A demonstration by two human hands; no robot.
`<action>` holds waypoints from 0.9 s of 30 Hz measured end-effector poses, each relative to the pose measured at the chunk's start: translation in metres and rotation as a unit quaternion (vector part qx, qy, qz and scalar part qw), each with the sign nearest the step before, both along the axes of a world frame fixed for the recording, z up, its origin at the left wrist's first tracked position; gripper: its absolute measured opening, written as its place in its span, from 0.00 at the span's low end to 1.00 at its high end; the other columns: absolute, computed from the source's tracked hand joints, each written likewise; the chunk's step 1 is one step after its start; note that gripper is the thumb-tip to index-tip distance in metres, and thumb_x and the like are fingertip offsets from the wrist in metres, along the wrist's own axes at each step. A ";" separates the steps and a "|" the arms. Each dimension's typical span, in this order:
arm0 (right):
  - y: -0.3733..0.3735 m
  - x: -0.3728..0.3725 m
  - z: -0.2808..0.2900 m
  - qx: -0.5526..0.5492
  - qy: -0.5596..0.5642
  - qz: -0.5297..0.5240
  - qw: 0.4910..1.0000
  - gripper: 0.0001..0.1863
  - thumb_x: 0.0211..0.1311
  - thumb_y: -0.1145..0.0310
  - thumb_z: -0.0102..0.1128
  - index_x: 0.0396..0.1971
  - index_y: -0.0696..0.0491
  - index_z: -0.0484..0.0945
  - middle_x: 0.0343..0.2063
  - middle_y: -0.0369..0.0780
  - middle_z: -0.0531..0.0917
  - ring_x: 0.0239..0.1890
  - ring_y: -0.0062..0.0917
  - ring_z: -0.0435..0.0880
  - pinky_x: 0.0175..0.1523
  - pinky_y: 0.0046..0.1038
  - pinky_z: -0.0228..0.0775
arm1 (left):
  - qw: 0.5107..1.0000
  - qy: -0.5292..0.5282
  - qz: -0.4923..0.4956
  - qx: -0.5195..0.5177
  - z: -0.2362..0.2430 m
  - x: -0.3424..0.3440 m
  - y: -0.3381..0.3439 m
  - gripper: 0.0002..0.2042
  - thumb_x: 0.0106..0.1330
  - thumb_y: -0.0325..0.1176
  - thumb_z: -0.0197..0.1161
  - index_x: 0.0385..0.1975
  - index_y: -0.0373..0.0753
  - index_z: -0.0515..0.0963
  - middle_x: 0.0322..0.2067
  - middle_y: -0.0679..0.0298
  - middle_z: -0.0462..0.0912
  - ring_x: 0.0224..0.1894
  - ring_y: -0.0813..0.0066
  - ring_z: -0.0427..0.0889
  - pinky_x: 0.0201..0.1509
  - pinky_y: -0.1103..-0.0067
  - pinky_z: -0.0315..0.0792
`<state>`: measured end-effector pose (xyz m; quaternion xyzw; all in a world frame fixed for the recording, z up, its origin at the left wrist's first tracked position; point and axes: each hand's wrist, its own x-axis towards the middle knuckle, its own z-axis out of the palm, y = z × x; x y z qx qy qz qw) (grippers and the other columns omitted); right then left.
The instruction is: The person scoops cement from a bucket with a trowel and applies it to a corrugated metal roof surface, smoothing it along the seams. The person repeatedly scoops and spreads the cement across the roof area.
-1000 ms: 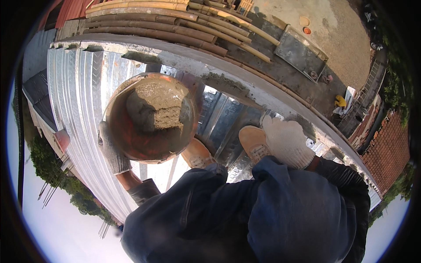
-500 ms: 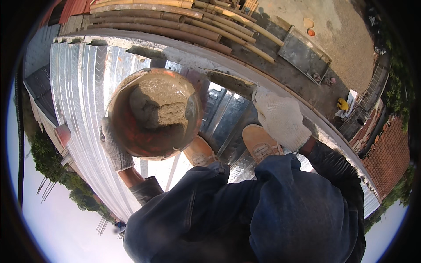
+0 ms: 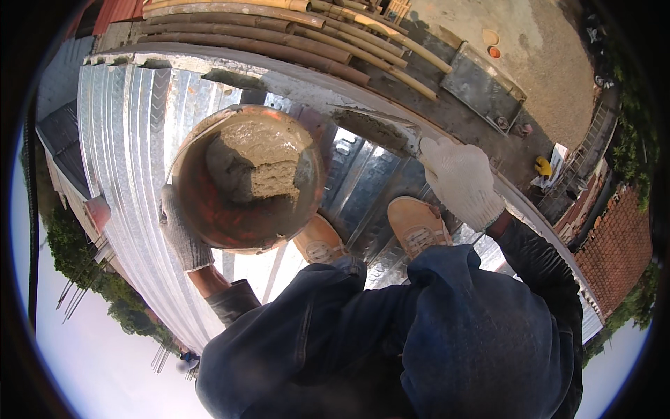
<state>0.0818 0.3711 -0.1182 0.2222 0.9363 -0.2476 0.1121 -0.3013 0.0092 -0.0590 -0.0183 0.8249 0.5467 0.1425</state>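
Note:
A round bucket [image 3: 209, 202] hangs at my left, tilted so its mouth faces me. Wet grey mortar [image 3: 276, 178] fills part of it, and orange shows through the smeared inner wall. My left hand [image 3: 180, 234], in a knitted glove, is closed on the bucket's left rim. My right hand [image 3: 462, 178], in a pale glove, is closed beside the raised wall edge, its thumb toward a dark, mortar-smeared gap [image 3: 373, 129]. It seems to grip a trowel; the handle is hidden in the glove, and the blade barely stands out against the mortar.
Ribbed metal sheeting [image 3: 129, 160] lies under my shoes [image 3: 419, 223] and stretches left. A rough concrete ledge [image 3: 300, 91] runs along its far side, with a drop beyond. Below lie bamboo poles [image 3: 279, 42], a grey mixing trough [image 3: 481, 84] and a person in yellow [image 3: 544, 166].
My right hand has moved a little to the right and slightly farther away along the wall edge. The bucket and my left hand have stayed almost still.

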 end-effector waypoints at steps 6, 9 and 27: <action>-0.012 0.021 0.001 -0.050 -0.002 0.012 0.999 0.18 0.65 0.70 0.68 0.55 0.53 0.82 0.35 0.45 0.86 0.37 0.45 0.90 0.40 0.46 0.81 | 1.000 -0.001 -0.005 0.002 0.002 -0.002 -0.005 0.19 0.87 0.46 0.64 0.56 0.32 0.87 0.47 0.61 0.92 0.46 0.73 0.89 0.52 0.72 0.86; -0.019 0.023 0.016 -0.069 -0.040 0.017 0.997 0.15 0.66 0.70 0.67 0.52 0.53 0.83 0.36 0.45 0.88 0.37 0.43 0.92 0.40 0.44 0.84 | 1.000 0.006 -0.023 -0.010 -0.002 -0.005 -0.008 0.19 0.87 0.45 0.64 0.57 0.33 0.86 0.48 0.61 0.92 0.47 0.73 0.89 0.53 0.72 0.86; 0.001 0.073 0.018 -0.135 -0.045 -0.097 0.985 0.14 0.69 0.61 0.69 0.48 0.53 0.82 0.36 0.50 0.88 0.40 0.51 0.91 0.44 0.47 0.83 | 1.000 0.002 -0.016 -0.010 0.005 -0.006 -0.004 0.19 0.88 0.44 0.63 0.58 0.32 0.87 0.49 0.60 0.92 0.47 0.72 0.90 0.51 0.74 0.86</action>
